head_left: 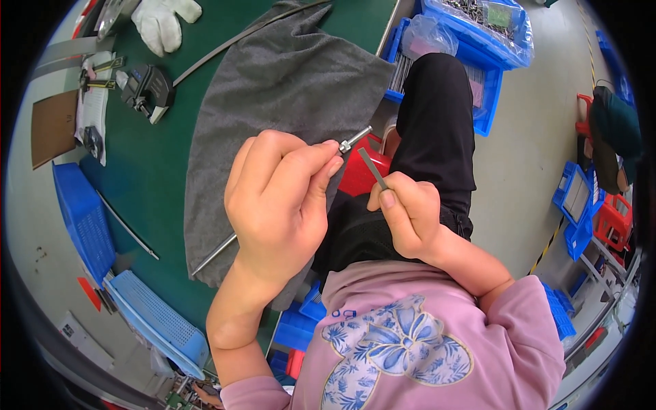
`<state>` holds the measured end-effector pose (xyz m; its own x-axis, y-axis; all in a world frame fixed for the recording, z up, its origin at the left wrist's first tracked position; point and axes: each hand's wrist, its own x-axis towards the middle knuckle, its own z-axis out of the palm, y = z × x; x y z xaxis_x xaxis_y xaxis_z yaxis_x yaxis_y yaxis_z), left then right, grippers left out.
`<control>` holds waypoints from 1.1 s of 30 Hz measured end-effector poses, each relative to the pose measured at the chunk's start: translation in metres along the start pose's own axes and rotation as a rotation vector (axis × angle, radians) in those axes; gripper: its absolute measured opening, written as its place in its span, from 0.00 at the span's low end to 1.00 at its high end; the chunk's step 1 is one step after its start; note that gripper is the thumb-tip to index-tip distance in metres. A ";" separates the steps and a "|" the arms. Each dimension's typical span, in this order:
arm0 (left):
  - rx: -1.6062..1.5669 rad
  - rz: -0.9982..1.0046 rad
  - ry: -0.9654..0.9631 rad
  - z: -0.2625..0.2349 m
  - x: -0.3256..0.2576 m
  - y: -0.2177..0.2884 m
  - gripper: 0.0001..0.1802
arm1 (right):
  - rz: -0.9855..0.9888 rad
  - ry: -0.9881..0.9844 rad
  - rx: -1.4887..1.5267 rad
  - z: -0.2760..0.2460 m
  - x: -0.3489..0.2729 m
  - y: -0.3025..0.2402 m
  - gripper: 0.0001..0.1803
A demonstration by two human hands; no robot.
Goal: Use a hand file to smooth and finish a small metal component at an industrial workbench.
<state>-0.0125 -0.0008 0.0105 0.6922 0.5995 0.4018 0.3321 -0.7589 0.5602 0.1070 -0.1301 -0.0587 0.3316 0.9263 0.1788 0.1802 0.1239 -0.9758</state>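
Note:
My left hand is closed on a slim metal rod, pinching it between thumb and fingertips just behind a stepped collar near its end. A length of shiny rod also shows below my left wrist, over the cloth, and looks like the same piece. My right hand grips a thin, flat grey metal strip that looks like a small file. Its free end points up toward the rod's collar, with a small gap between them. Under my left hand a dark grey cloth covers part of the green table.
A black measuring gauge, a white glove and a long thin strip lie on the table. Blue baskets line its left side. Blue bins of metal parts stand at the upper right. Another person is at the far right.

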 end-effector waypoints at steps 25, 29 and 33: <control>0.035 0.106 0.044 0.002 0.002 -0.004 0.12 | 0.118 0.270 0.316 0.005 0.034 -0.018 0.05; 0.017 0.101 0.049 0.002 0.002 -0.004 0.11 | 0.054 0.309 0.353 0.007 0.045 -0.014 0.05; 0.003 0.083 0.042 0.001 0.002 -0.001 0.11 | 0.042 0.230 0.260 0.004 0.048 -0.015 0.05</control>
<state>-0.0107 0.0012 0.0099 0.6901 0.5446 0.4766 0.2767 -0.8071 0.5215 0.1163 -0.0864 -0.0364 0.5394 0.8316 0.1323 -0.0700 0.2009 -0.9771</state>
